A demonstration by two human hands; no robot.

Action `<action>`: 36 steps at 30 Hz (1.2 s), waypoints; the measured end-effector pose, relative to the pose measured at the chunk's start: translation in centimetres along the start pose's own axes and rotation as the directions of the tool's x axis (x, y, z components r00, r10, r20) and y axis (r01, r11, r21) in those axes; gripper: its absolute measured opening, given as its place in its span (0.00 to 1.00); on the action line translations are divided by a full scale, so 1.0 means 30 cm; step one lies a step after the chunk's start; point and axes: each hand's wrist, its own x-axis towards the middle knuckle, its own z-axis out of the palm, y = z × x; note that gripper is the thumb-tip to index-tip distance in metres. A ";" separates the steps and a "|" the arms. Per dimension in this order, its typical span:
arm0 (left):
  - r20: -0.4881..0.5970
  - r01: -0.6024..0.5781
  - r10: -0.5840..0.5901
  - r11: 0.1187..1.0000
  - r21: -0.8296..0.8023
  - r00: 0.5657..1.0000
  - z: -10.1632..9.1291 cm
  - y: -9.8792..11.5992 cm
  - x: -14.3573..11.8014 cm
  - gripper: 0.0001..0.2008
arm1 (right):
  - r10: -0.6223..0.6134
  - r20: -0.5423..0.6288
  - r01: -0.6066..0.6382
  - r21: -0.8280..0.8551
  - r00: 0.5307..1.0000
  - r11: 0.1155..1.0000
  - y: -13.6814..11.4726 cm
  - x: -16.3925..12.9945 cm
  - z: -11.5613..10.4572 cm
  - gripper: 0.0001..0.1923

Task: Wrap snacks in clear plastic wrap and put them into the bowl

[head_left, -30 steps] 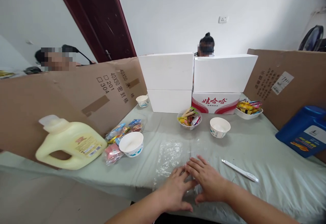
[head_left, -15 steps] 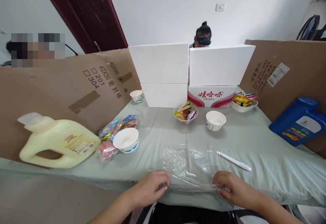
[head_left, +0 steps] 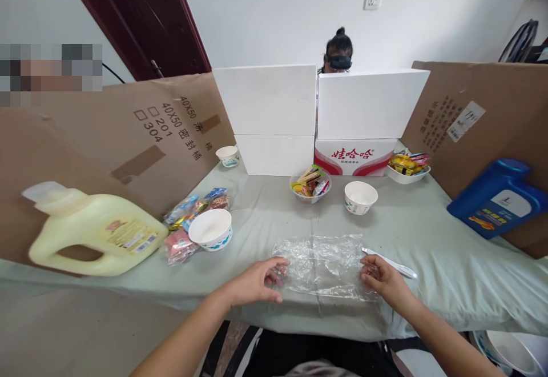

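Observation:
A clear plastic sheet or bag (head_left: 319,265) lies spread flat and crinkled near the table's front edge. My left hand (head_left: 261,281) is at its left edge, thumb and fingers apart, holding nothing. At the right edge is my right hand (head_left: 379,274), its fingers loosely curved and apart, by the plastic's side. Just behind the right hand lies a slim white tool (head_left: 396,265), partly covered by the fingers; its kind is unclear. A white paper bowl (head_left: 210,229) stands left of the plastic, and another paper bowl (head_left: 361,197) stands beyond it.
Wrapped snacks (head_left: 180,244) lie beside a pale yellow jug (head_left: 96,234). A clear bowl of snacks (head_left: 310,184) stands before white boxes (head_left: 274,120). At right are a snack dish (head_left: 406,172) and blue bottle (head_left: 499,197). Cardboard (head_left: 479,131) walls both sides. A person (head_left: 338,51) sits behind.
Both hands have moved forward from the plastic's near edge to its sides, and their fingers have loosened. The plastic now lies flatter and farther from the table's front edge.

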 end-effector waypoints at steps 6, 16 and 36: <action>-0.485 -0.176 0.185 0.982 0.065 0.855 0.068 0.008 0.093 0.13 | -0.046 0.026 0.045 0.049 0.999 0.998 -0.057 0.006 0.026 0.21; -0.829 -0.079 0.146 0.989 0.123 0.539 0.100 -0.104 0.181 0.09 | -0.062 -0.237 0.041 -0.094 0.969 0.995 -0.033 0.120 0.042 0.23; -0.466 0.145 0.557 0.523 0.840 0.687 0.136 0.026 0.224 0.11 | -0.366 -0.257 -0.038 -0.859 0.894 0.510 0.006 0.127 0.113 0.16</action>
